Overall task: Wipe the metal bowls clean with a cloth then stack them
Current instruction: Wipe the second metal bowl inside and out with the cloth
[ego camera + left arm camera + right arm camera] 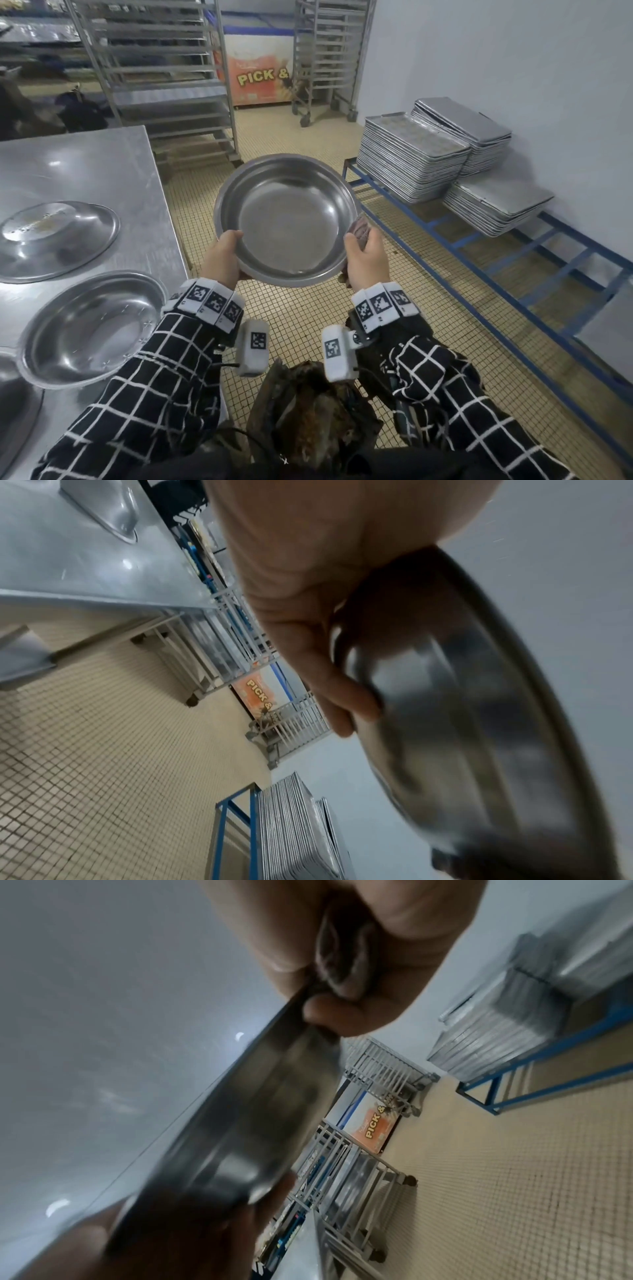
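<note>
Both checked sleeves point(144, 377) fill the near edge of my head view, wrists raised over the tiled floor point(308, 318). I log the held metal bowl point(286, 219) in mid-air between the hands, open side tilted toward the camera, clear of the steel table point(85, 164). Left hand point(222, 255) grips the near-left rim, thumb over the lip and fingers point(342, 696) curled under the outer wall. Right hand point(364, 258) pinches the near-right rim with a dark cloth point(359, 228) bunched between fingers and metal; the right wrist view shows the cloth point(337, 958) folded inside the fist. On the table to the left: one upturned bowl point(92, 325) nearest me, one inverted bowl point(56, 236) beyond it. Stacked baking trays point(414, 154) sit on a blue rack point(479, 253) along the right wall; tray trolleys point(164, 68) stand behind.
</note>
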Tool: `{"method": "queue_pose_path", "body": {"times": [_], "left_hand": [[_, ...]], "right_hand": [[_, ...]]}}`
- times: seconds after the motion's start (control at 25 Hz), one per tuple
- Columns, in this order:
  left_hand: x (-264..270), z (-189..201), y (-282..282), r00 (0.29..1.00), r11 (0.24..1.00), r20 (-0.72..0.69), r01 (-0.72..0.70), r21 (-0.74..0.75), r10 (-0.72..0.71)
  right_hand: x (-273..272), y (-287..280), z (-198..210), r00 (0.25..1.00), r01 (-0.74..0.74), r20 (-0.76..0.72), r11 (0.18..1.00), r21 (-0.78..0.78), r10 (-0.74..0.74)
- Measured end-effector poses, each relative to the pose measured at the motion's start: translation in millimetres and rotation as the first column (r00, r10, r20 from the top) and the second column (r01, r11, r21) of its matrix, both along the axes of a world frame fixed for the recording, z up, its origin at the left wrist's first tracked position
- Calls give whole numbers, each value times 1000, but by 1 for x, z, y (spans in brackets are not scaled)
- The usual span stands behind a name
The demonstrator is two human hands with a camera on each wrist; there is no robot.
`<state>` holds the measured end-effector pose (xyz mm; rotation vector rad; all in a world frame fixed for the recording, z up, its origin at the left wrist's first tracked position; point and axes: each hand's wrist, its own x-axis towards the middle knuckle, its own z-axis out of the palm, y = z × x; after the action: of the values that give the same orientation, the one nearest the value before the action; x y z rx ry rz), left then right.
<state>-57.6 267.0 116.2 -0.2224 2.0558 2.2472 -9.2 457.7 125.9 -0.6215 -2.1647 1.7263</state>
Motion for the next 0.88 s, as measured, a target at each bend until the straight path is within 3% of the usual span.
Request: {"method": "queue_pose_path", "body": {"times": [0.2,0.32,0.48,0.64,0.8,0.88], "left_hand": [[10,-8,22,993,991,13,119,56,-120],[4,-14,9,960,958,10,279,59,-280],[-10,-4,-21,941,929,-87,337,155,-327],[-18,3,-37,936,904,-97,351,244,-338],[-20,2,-41,977,976,36,207,70,-210],[-14,-1,-30,992,992,-15,128,-5,-128]], "right_hand": [[-7,-15,-8,988,153,9,982,-106,-153],[-7,3,-3,995,89,41,995,-43,-87],[-7,34,10,995,-78,78,985,157,67],[-3,35,14,973,-230,74,942,244,218],[-2,30,14,973,-231,38,936,266,230],[0,24,10,987,-159,5,963,219,162]]}}
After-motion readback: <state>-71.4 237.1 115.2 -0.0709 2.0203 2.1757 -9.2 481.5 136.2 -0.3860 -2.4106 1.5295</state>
